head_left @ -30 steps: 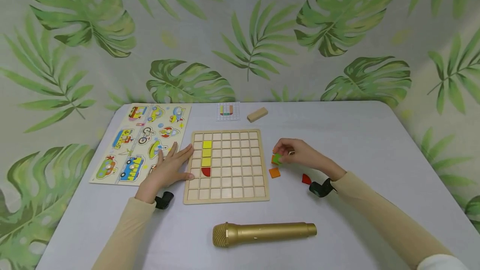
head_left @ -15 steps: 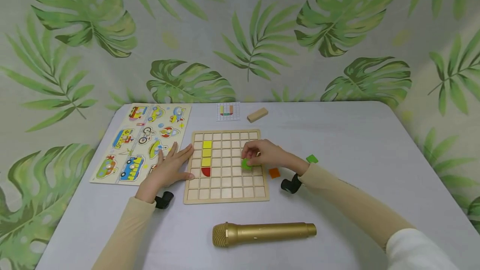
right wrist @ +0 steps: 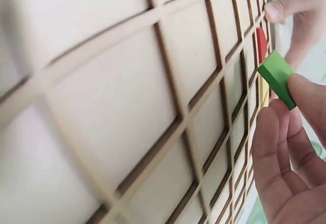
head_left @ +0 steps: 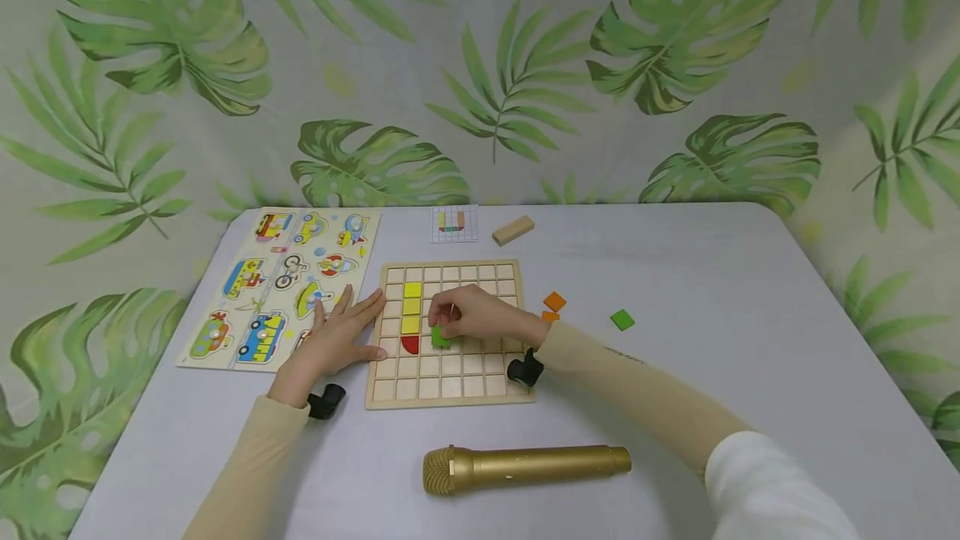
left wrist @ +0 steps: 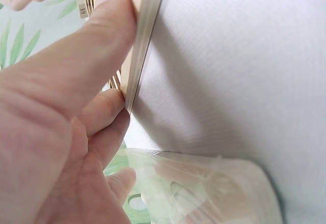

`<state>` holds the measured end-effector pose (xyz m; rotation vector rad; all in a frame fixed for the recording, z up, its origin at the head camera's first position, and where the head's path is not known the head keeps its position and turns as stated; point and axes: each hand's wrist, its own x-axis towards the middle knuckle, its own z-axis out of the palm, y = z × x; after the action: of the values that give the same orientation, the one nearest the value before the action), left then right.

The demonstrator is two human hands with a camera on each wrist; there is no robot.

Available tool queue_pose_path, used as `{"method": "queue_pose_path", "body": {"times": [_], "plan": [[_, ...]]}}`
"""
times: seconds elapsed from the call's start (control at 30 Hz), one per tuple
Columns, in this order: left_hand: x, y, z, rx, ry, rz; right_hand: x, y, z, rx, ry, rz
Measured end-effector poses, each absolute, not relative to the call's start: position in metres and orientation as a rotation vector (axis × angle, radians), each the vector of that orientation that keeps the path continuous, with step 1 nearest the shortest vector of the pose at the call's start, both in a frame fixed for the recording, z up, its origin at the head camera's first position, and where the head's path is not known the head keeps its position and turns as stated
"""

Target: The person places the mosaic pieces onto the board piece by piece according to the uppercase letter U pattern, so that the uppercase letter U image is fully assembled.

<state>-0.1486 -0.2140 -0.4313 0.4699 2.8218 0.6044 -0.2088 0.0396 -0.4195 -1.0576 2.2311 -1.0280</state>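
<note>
My right hand [head_left: 483,313] pinches a green square tile [head_left: 440,337] between thumb and fingers. The hand is over the wooden grid board [head_left: 450,403]; in the right wrist view the tile [right wrist: 276,76] is tilted and held above the cells. Left of it, a column of yellow square tiles [head_left: 412,307] sits in the grid, with a red quarter-round tile [head_left: 410,345] directly below them. My left hand [head_left: 337,344] lies with fingers spread, its thumb and fingertips touching the board's left edge. The left wrist view shows the thumb [left wrist: 109,18] against that edge.
Right of the board lie orange tiles [head_left: 554,301] and another green tile [head_left: 622,319]. A vehicle puzzle board [head_left: 247,307] is at left. A pattern card [head_left: 454,224] and wooden block [head_left: 513,230] are behind; a gold microphone [head_left: 528,469] lies in front.
My right hand has moved left from the loose tiles to above the grid, carrying the green tile. The right sleeve now covers where the loose red tile lay. My left hand has stayed put.
</note>
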Motion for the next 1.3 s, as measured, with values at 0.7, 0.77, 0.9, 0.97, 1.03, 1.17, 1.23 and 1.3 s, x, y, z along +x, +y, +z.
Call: {"method": "queue_pose_path", "body": {"times": [0.7,0.77,0.9,0.97,1.03,1.17,1.23,1.3], "plan": [[-0.149,-0.215,-0.434,0.482,2.830,0.607,-0.199,0.015,-0.434,-1.151,2.440,-0.776],[-0.149,-0.215,-0.434,0.479,2.829,0.603,-0.199,0.015,-0.434,-1.164,2.432,-0.789],[-0.149,-0.214,-0.433,0.472,2.824,0.595,-0.200,0.021,-0.434,-1.092,2.355,-0.924],[-0.149,-0.214,-0.433,0.467,2.820,0.595,-0.202,0.027,-0.433,-1.032,2.313,-1.007],[-0.149,-0.214,-0.432,0.464,2.818,0.598,-0.203,0.034,-0.432,-0.990,2.288,-1.071],[-0.148,-0.214,-0.432,0.464,2.822,0.599,-0.208,0.054,-0.429,-0.941,2.253,-1.179],[-0.148,-0.214,-0.431,0.467,2.823,0.601,-0.211,0.067,-0.430,-0.916,2.241,-1.229],[-0.148,-0.214,-0.431,0.470,2.824,0.602,-0.214,0.081,-0.431,-0.902,2.243,-1.259]]}}
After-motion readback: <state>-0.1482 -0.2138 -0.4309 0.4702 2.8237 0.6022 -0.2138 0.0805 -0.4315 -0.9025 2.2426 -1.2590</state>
